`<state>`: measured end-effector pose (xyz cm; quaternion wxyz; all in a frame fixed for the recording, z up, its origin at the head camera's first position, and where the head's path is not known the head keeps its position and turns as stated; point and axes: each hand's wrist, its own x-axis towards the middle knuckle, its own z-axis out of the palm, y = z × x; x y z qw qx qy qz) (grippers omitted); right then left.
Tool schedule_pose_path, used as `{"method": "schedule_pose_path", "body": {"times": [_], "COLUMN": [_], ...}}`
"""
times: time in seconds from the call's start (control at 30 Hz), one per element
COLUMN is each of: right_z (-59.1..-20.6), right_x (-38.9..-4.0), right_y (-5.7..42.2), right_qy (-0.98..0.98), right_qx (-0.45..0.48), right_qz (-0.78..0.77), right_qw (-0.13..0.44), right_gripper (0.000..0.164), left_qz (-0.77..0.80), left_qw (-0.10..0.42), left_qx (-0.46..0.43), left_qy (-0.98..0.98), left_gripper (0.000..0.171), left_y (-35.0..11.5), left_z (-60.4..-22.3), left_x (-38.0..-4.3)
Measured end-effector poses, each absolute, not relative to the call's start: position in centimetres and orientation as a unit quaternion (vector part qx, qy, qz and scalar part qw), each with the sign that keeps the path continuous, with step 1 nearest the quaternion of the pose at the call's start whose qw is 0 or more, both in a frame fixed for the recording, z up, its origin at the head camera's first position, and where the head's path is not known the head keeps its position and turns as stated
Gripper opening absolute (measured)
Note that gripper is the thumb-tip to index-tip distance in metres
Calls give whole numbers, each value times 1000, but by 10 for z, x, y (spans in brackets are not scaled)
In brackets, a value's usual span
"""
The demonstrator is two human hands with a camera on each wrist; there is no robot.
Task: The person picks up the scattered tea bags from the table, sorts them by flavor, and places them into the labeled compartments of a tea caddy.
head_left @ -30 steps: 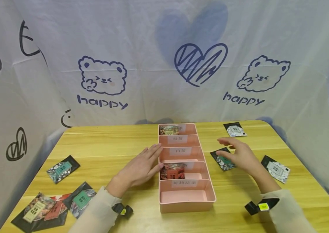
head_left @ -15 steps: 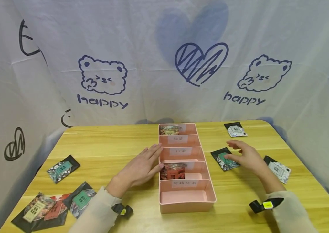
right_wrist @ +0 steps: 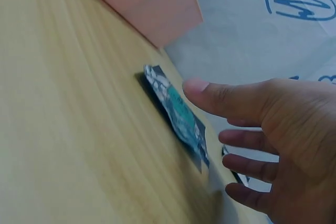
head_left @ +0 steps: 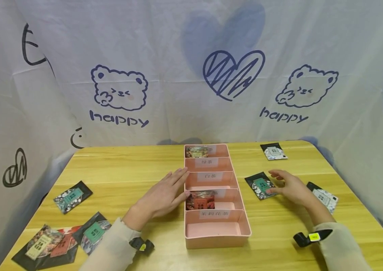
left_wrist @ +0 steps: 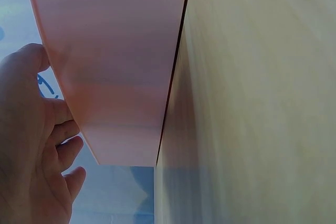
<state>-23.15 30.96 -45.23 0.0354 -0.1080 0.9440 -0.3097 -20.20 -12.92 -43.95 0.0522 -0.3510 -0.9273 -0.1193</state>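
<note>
A pink divided box [head_left: 218, 241] with labelled compartments stands mid-table. My left hand [head_left: 162, 194] rests its fingertips on the box's left rim; in the left wrist view the fingers [left_wrist: 67, 129] lie along that edge. A red tea sachet [head_left: 201, 200] sits in the second compartment from the front, and a yellow-labelled sachet [head_left: 196, 152] in the farthest one. To the right of the box lies a black sachet with a green label [head_left: 260, 185]. Over its right edge hovers my right hand [head_left: 289, 188], fingers spread and relaxed, with a visible gap to the sachet [right_wrist: 181, 111] in the right wrist view.
White-labelled sachets lie at the back right [head_left: 274, 151] and far right [head_left: 325, 197]. On the left are a green-labelled sachet [head_left: 73, 197], another [head_left: 94, 232] near my sleeve, and an overlapping pile [head_left: 42, 246] at the front. A printed curtain [head_left: 178, 75] surrounds the table.
My right hand has drawn back to the right and slightly down, uncovering more of the green-labelled sachet, which stays in place. The left hand stays on the rim.
</note>
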Motion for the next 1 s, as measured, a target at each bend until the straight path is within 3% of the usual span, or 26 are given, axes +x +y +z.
{"method": "schedule_pose_path", "body": {"times": [0.4,1.0], "right_z": [-464,-478], "right_x": [-234,-236], "right_y": [316,315], "right_qy": [939,936], "right_qx": [-102,-122], "right_qz": [-326,-328], "right_qw": [50,25], "right_gripper": [86,78], "left_qz": [-116,-119], "left_qw": [54,62], "left_qx": [-348,-354], "left_qy": [-929,-926], "left_gripper": [70,69], "left_y": [-130,-129], "left_z": [-440,-440], "left_x": [-203,-202]}}
